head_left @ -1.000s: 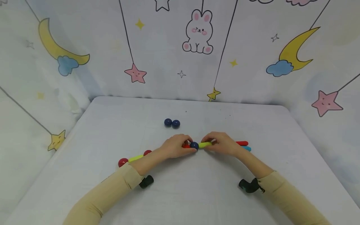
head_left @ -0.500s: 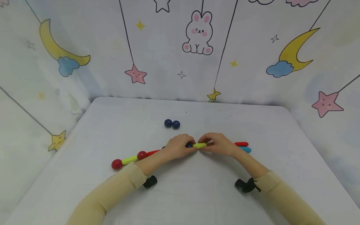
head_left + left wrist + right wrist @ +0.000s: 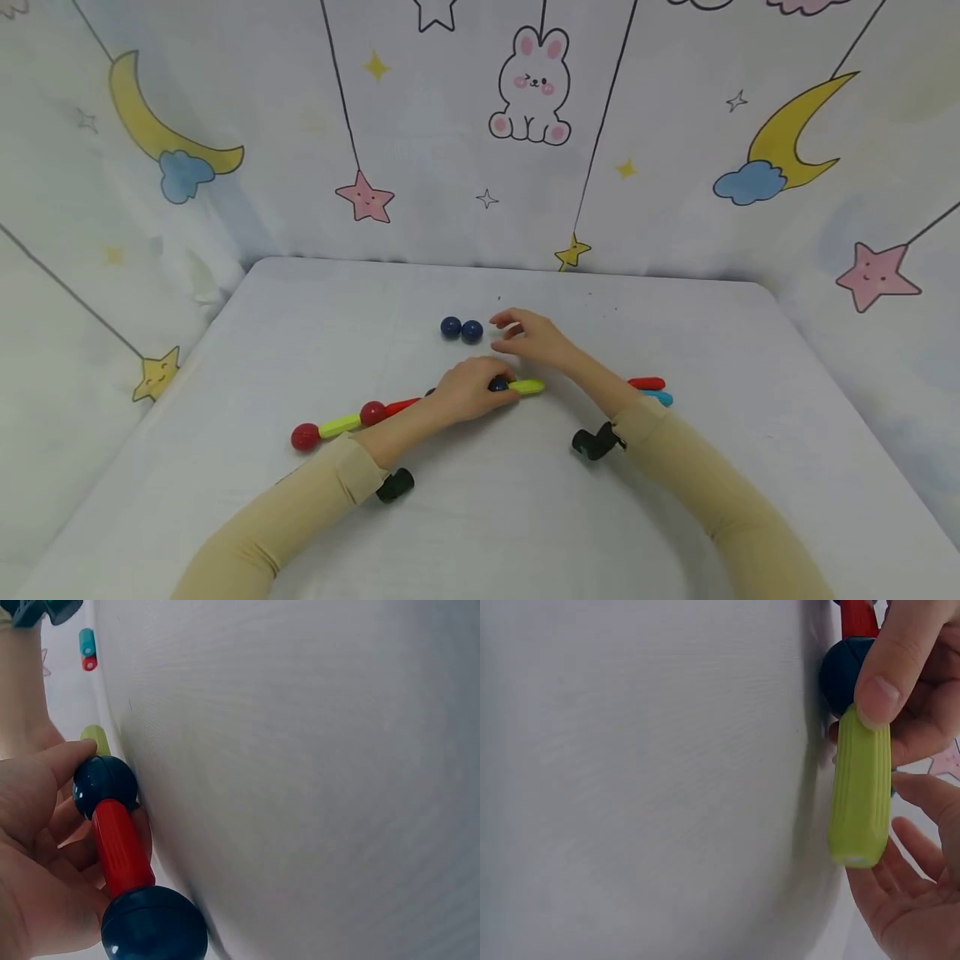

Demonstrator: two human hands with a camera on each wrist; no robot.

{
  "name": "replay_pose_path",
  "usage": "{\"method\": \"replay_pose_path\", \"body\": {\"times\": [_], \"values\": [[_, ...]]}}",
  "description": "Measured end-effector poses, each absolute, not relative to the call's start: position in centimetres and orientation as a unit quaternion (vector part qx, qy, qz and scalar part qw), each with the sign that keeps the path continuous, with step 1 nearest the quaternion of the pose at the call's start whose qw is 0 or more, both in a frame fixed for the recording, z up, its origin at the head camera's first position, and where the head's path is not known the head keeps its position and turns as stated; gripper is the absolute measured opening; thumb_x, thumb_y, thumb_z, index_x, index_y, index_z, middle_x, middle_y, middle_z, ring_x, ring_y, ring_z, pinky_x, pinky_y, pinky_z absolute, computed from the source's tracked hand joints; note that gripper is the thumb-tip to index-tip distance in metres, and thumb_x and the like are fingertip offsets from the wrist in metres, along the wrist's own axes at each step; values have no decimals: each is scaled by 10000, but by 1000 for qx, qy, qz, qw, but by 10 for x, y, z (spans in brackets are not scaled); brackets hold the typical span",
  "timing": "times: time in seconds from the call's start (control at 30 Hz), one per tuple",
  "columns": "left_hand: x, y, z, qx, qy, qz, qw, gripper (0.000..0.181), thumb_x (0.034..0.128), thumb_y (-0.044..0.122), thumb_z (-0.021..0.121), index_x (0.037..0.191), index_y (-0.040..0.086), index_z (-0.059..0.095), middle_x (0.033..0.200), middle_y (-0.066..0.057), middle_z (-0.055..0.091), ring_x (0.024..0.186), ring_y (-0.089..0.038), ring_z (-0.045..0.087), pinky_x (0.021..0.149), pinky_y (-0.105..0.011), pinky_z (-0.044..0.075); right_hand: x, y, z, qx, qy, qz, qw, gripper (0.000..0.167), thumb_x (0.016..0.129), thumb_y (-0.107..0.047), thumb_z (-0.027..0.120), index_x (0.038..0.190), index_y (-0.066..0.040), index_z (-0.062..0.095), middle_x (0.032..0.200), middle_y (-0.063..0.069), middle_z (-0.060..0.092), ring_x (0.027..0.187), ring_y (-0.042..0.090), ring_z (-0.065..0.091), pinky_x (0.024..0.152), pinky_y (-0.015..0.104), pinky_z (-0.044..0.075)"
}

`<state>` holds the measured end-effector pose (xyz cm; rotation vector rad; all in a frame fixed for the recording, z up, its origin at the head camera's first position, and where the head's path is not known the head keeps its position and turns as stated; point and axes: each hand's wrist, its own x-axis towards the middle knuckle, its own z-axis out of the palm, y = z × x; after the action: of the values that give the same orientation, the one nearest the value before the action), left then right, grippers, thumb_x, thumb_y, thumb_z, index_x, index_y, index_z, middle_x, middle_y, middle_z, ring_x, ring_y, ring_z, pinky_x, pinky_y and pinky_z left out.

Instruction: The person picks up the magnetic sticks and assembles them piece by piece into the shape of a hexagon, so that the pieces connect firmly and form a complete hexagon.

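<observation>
One ball-and-rod chain [image 3: 401,407] is gripped by the left hand [image 3: 472,390]; two loose blue balls [image 3: 472,332] are flanked by the wide right hand [image 3: 531,337]; two loose rods [image 3: 647,383] are seen farther right.

balls [image 3: 472,332] bhd chain [image 3: 402,406], rods [image 3: 647,383] to R

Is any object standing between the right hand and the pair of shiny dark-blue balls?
Nothing visible stands between the right hand and the nearer dark-blue ball; this ball, however, stands between the hand and the farther ball.
</observation>
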<state>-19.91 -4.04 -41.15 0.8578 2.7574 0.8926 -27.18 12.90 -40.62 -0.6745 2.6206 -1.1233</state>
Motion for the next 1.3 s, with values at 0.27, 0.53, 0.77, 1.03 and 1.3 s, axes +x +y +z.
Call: {"method": "replay_pose_path", "body": {"times": [0.27, 0.53, 0.77, 1.03, 1.3], "values": [[-198, -37, -413, 287, 908, 298, 59, 186, 917, 286, 687, 1029, 139, 700, 948, 41, 676, 832, -134, 597, 711, -315, 495, -285, 102, -408, -251, 901, -342, 92, 521, 876, -210, 744, 1328, -46, 543, 1250, 144, 581, 1088, 263, 601, 924, 367, 489], [-198, -35, -415, 289, 912, 288, 51, 196, 919, 300, 683, 1044, 152, 700, 988, 39, 684, 883, -150, 621, 731, -337, 505, -284, 105, -414, -264, 903, -329, 84, 387, 893, -195, 723, 1234, -52, 608, 1165, 119, 630, 1047, 251, 611, 893, 362, 498], [-198, -37, -416, 291, 912, 286, 45, 181, 917, 297, 684, 1027, 154, 701, 953, 40, 670, 855, -137, 603, 724, -303, 488, -270, 137, -413, -233, 903, -344, 105, 367, 886, -233, 731, 1206, -88, 626, 1168, 94, 635, 1067, 246, 616, 894, 379, 505], [-197, -40, -414, 272, 918, 284, 57, 215, 925, 315, 670, 1059, 151, 704, 976, 28, 667, 858, -135, 594, 759, -311, 483, -246, 193, -409, -234, 895, -362, 115, 405, 877, -177, 736, 1245, -62, 611, 1236, 118, 617, 1113, 290, 595, 916, 440, 495], [-198, -41, -414, 273, 915, 293, 54, 196, 924, 291, 672, 1054, 146, 697, 983, 18, 670, 863, -139, 587, 783, -320, 478, -229, 224, -409, -264, 868, -390, 157, 414, 886, -106, 718, 1276, -55, 591, 1270, 100, 600, 1131, 267, 573, 963, 418, 474]]}}
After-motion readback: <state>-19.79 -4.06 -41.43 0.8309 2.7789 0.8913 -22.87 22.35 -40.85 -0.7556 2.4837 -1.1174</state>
